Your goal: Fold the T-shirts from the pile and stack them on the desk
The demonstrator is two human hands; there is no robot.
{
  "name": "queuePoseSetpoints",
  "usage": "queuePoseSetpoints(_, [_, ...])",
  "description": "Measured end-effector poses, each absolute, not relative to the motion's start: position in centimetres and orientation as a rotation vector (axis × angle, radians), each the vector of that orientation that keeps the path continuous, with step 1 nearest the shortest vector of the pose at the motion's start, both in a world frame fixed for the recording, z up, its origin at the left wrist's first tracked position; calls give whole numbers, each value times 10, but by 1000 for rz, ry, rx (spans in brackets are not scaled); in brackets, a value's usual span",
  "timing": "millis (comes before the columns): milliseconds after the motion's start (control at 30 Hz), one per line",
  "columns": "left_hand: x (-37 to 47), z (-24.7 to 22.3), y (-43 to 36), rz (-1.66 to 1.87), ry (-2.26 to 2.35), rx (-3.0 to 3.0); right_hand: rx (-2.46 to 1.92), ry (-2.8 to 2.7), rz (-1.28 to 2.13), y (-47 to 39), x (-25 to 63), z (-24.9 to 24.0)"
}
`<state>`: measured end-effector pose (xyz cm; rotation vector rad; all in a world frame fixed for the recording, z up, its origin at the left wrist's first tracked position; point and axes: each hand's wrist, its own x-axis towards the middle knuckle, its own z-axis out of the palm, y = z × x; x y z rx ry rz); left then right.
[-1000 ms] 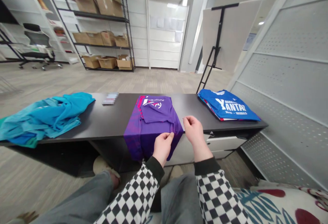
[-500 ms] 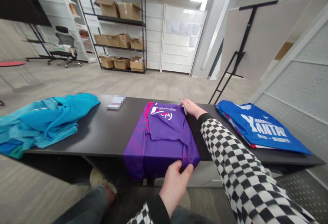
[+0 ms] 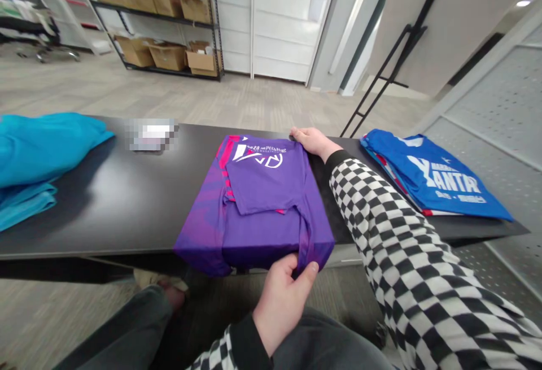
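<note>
A purple T-shirt (image 3: 271, 229) with white print and pink-red trim lies partly folded on the dark table, its near end draped over the front edge. My left hand (image 3: 285, 296) is closed on the near right part of the shirt, at the table's front edge, thumb and fingers pinching the cloth. My right hand (image 3: 313, 141) is at the shirt's far right corner, its fingers closed on the cloth; the fingertips are partly hidden. One sleeve-like flap lies folded inward over the shirt's middle.
On the dark table (image 3: 139, 212), blue-turquoise shirts (image 3: 46, 144) lie heaped at left and folded blue shirts (image 3: 453, 178) are stacked at right. A blurred pale item (image 3: 152, 134) rests near the far edge. Shelves with cardboard boxes (image 3: 167, 55) stand beyond.
The view has tilted down and come closer to the table. Both hands stay at the same parts of the purple T-shirt, which looks slightly flatter and wider.
</note>
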<state>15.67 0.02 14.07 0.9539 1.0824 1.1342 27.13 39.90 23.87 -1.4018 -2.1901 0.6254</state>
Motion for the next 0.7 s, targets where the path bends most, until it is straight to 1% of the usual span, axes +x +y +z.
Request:
queuePoseSetpoints(267, [148, 137, -7, 1070, 1062, 1028, -1400, -2213, 539, 403, 275, 239])
queuePoseSetpoints(467, [139, 146, -2, 1082, 1050, 1146, -1323, -2330, 450, 413, 283, 230])
queuePoseSetpoints(700, [163, 157, 15, 1082, 995, 1020, -1231, -2302, 526, 397, 279, 230])
